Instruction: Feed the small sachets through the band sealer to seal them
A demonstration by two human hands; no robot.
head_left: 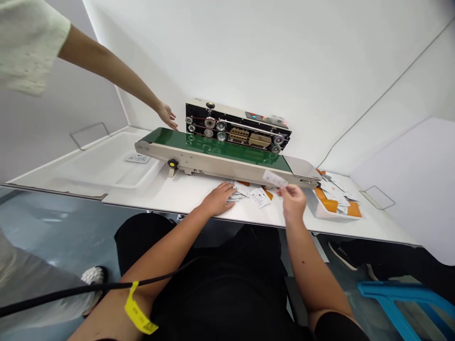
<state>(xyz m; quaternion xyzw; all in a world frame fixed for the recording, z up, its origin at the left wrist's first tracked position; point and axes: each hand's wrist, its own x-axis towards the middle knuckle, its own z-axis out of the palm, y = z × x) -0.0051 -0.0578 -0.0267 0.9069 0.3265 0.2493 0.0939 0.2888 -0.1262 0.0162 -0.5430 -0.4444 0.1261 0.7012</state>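
Note:
My right hand (294, 201) pinches one end of a small white printed sachet (273, 178), raised in front of the sealing machine's conveyor near its right end. My left hand (218, 199) rests on the table, fingers and thumb spread over a small pile of white sachets (241, 189). Between the two hands lies another printed sachet (260, 197), with an orange one (268, 193) partly showing beside it. Behind them stands the band sealing machine (238, 128) with its green conveyor belt (213, 146); its rollers are exposed.
At right, a white bin (339, 215) holds many white and orange sachets. At left, a white tray (121, 182) contains a sachet (138, 158). Another person's arm (117, 71) reaches toward the belt's left end. A blue stool (398, 291) stands at lower right; a black cable (106, 287) crosses my left arm.

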